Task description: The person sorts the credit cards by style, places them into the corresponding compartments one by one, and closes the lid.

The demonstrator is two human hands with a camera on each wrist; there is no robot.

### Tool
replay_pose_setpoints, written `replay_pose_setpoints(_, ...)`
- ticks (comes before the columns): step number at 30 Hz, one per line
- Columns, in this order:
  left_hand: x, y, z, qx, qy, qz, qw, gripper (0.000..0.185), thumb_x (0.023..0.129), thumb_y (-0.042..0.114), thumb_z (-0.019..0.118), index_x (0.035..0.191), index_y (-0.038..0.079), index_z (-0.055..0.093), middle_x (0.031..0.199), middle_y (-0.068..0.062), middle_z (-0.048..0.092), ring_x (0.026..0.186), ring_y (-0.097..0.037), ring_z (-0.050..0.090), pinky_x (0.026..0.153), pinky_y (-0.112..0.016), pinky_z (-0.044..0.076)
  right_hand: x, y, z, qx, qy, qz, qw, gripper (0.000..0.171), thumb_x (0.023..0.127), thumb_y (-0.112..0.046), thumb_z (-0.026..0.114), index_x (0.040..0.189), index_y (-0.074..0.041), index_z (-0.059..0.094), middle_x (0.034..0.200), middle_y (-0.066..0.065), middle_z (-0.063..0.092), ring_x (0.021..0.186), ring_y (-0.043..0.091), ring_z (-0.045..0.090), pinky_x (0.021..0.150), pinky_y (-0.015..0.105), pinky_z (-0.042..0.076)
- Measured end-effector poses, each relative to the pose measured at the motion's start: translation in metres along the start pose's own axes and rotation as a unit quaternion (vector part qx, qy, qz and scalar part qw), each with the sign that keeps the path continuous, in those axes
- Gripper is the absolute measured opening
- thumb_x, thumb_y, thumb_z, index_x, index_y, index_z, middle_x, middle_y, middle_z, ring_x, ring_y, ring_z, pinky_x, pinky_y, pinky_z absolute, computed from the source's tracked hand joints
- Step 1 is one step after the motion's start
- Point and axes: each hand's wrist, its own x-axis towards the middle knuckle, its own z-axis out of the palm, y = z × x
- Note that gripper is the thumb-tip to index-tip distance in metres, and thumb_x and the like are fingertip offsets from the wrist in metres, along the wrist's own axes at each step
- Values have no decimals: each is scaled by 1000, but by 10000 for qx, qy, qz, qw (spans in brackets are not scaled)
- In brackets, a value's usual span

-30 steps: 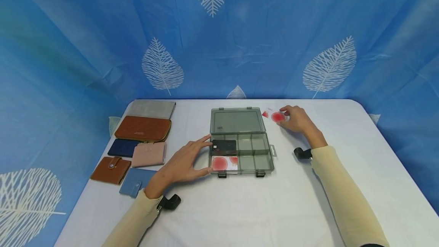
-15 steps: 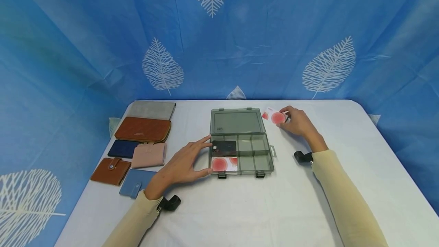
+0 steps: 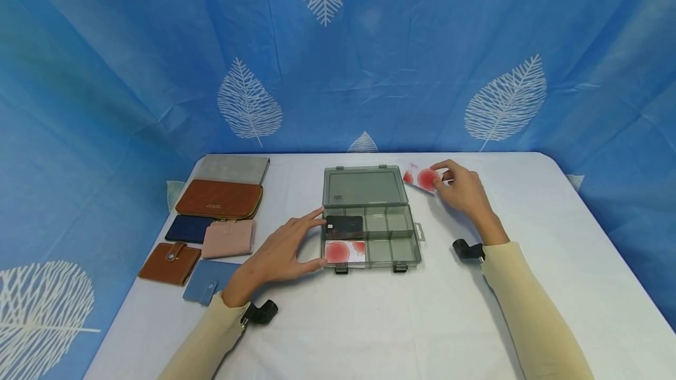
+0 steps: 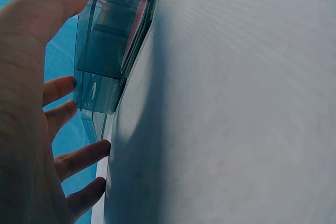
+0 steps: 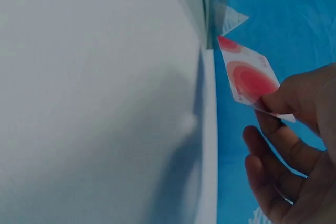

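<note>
In the head view my right hand (image 3: 462, 188) pinches a white card with red circles (image 3: 426, 179) at its right end. The right wrist view has the thumb on top of the card (image 5: 252, 80), which is tilted and off the white table. My left hand (image 3: 282, 251) spreads its fingers at the left side of a grey see-through compartment box (image 3: 391, 267), thumb and fingertips at the rim (image 4: 93, 14). The box's lid (image 3: 365, 186) lies folded back. Inside the left compartments are a black VIP card (image 3: 344, 226) and another red-and-white card (image 3: 345, 251).
Several wallets lie left of the box: a grey one (image 3: 232, 169), a large brown one (image 3: 219, 198), a dark blue one (image 3: 187, 228), a pink one (image 3: 229, 239), a small brown one (image 3: 168, 263) and a light blue one (image 3: 208, 277). A blue curtain (image 3: 401, 98) hangs behind.
The card at the right has been lifted and tilted up from the table as my right hand pinches it, thumb on top. My left hand and the box stay where they were.
</note>
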Motion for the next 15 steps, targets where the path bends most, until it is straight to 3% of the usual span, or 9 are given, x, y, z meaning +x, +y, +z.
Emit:
replay_pose_setpoints(8,-1,-2,-2,32,11,47,10000,89,92,57,77,164,17,45,178,5,28,142,-32,53,107,-61,49,-18,-34,-3,-32,205,-98,9997,29,101,-11,68,129,-6,73,101,23,77,97,46,76,86,62,58)
replay_pose_setpoints(15,2,-2,-4,-51,-70,12,10000,88,93,56,77,164,17,45,178,4,27,145,-34,51,110,-63,47,-31,-58,4,348,-226,-216,9989,32,101,-9,69,133,-10,71,104,19,79,98,43,78,90,61,59)
